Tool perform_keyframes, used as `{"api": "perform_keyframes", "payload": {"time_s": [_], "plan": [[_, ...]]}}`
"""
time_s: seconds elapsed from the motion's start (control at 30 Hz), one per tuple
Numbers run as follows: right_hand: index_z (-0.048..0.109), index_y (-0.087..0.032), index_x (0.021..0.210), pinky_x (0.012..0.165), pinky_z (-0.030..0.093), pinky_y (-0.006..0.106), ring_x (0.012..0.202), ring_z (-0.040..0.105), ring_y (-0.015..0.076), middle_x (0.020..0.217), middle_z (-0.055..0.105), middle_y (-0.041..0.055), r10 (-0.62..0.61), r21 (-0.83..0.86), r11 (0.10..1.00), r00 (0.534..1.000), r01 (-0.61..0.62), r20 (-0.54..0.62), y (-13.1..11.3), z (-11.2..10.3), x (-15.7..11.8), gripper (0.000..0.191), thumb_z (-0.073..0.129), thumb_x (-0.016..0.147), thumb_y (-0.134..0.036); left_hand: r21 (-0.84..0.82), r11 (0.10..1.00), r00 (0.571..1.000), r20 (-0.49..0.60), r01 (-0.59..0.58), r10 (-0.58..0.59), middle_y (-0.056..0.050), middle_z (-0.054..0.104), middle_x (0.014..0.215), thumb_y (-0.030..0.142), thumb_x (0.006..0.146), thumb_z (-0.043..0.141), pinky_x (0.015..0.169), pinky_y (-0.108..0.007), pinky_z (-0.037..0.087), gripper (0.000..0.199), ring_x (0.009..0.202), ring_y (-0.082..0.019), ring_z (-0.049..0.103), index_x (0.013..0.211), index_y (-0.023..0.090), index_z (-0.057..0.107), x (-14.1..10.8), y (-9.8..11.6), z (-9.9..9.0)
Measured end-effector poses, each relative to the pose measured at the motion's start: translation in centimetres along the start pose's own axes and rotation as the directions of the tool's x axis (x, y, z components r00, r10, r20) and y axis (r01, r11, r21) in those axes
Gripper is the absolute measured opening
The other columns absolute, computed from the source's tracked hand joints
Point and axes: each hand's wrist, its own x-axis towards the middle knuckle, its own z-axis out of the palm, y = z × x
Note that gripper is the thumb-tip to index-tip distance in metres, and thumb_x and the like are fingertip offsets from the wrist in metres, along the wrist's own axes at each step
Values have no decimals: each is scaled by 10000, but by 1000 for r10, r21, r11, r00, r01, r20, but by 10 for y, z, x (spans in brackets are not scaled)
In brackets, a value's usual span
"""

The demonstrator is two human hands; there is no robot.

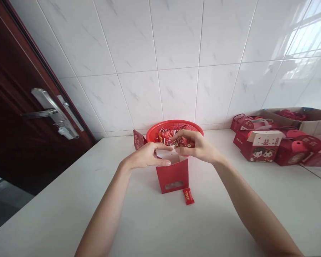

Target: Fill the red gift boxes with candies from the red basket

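A red paper gift box (173, 177) stands upright with its top open, a white inner flap showing at the back. My left hand (147, 156) is at its upper left, thumb by the front rim and fingers by the back flap, gripping the box. Over the opening, my right hand (196, 145) is closed around a dark red wrapped candy (186, 142) with a floral print, partly hidden by the fingers. A small red wrapped candy (188, 196) lies on the table just in front of the box.
Behind the hands sits a red plastic basket (152, 132) of wrapped candies. A dark red packet (139, 140) stands left of it. Several decorated gift boxes (264, 146) and a cardboard carton (318, 123) are at right. A tiled wall (176, 85) backs the white table (139, 221); a door (21, 100) is left.
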Motion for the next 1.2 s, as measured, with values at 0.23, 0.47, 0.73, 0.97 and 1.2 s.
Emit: {"api": "perform_keyframes", "payload": {"time_s": [0.23,0.47,0.73,0.97,1.2], "plan": [[697,-190,1014,563,411,221,618,548,107,732,617,-12,100,-227,974,862,18,497,-12,6,-36,168,589,885,-182,88,996,999,-31,-12,15,-70,627,1384,535,711,785,982,-363,512,657,1257,-319,577,1287,240,669,0,1,-2],[617,-166,1001,652,432,292,846,660,228,1063,666,109,464,-762,628,863,-159,202,45,64,-84,160,615,841,-154,101,995,999,-35,-4,7,-61,610,1407,556,706,776,944,-364,532,674,1181,-316,626,1308,278,657,1,-4,-2],[568,-185,923,673,444,302,885,645,240,980,655,99,438,-791,566,898,-233,49,67,80,-100,127,535,847,-89,88,996,999,-46,-14,18,-59,600,1420,568,699,780,1014,-371,486,687,1301,-325,548,1309,278,655,2,-7,-1],[604,-181,787,595,455,231,679,576,133,867,653,40,300,-527,828,946,-193,124,54,62,-102,276,542,651,52,128,992,999,-44,17,-12,-56,583,1438,570,716,770,1002,-352,496,674,1334,-326,518,1302,257,656,-1,3,-2],[646,-209,942,659,507,260,795,630,157,991,684,55,-31,-306,952,999,18,-40,-7,18,-69,187,617,797,-94,117,993,1000,-29,-6,10,-65,595,1425,589,704,776,1011,-364,487,696,1322,-339,523,1299,248,660,1,-1,-1]]}}
